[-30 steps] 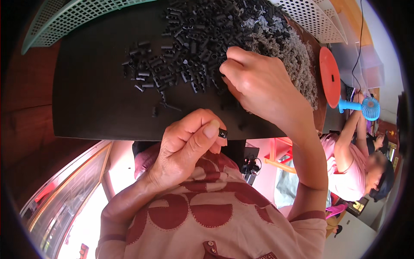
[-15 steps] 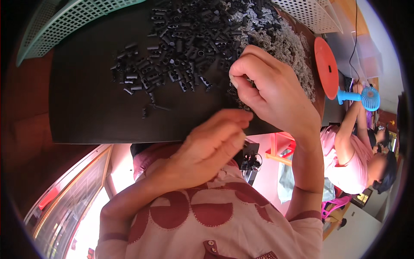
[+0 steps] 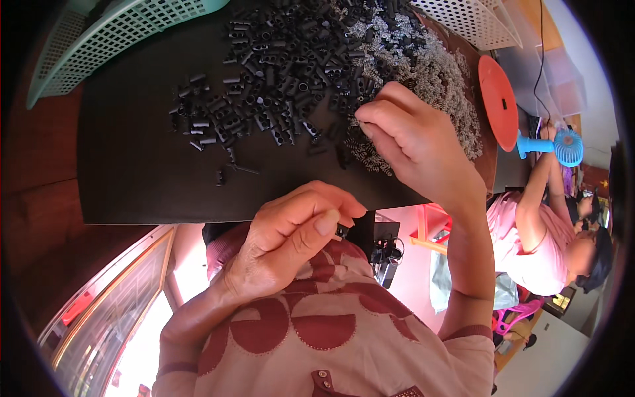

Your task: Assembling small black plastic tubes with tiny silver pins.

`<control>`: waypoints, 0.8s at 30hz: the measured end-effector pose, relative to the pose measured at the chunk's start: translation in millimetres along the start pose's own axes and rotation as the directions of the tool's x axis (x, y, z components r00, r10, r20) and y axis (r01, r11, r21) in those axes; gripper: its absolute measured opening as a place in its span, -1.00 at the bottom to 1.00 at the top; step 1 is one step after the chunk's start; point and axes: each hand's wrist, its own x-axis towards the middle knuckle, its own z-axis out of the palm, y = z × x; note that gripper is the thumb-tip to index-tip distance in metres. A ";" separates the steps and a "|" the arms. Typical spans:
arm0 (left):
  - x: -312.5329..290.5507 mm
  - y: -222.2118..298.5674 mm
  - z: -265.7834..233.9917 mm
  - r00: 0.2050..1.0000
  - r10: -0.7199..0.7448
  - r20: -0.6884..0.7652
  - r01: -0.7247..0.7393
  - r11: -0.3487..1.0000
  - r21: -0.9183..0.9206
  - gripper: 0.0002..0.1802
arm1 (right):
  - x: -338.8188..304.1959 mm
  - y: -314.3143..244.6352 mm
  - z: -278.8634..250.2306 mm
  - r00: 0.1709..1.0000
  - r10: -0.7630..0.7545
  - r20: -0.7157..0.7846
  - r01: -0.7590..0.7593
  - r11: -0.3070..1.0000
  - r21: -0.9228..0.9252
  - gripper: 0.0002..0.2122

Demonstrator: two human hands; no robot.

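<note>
My left hand is low, in front of the table's near edge. Its fingers curl in, and a small black plastic piece shows by the thumb tip. My right hand hovers over the near side of a heap of small metal coil springs. Its thumb and forefinger are pinched together; anything between them is too small or hidden to name. To the left of it spreads a large pile of small black plastic parts, tube-shaped with holes, some lying loose toward me.
A green perforated basket stands at the far left of the dark tabletop, a white one at the far right. A red round plate-like fan base with a blue fan is on the right. Another person sits beyond.
My left hand has moved left and toward me, away from the right hand. The right hand has dipped slightly over the springs, its fingers still pinched.
</note>
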 end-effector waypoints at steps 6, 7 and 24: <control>-5.4 2.6 -1.8 0.999 0.013 -0.035 -0.015 0.999 -0.046 -0.67 | 12.5 -9.3 4.4 0.997 -0.060 0.058 0.063 0.997 -0.047 -0.80; -7.3 2.4 -2.3 0.999 -0.004 -0.054 -0.001 0.995 -0.098 -0.65 | 14.5 -10.7 4.4 0.996 -0.076 0.048 0.079 0.995 -0.062 -0.79; -10.7 -6.3 -11.8 0.985 -0.106 -0.138 0.059 0.950 -0.307 -0.56 | 43.0 -23.1 19.5 0.994 -0.064 0.092 0.087 0.958 -0.272 -0.83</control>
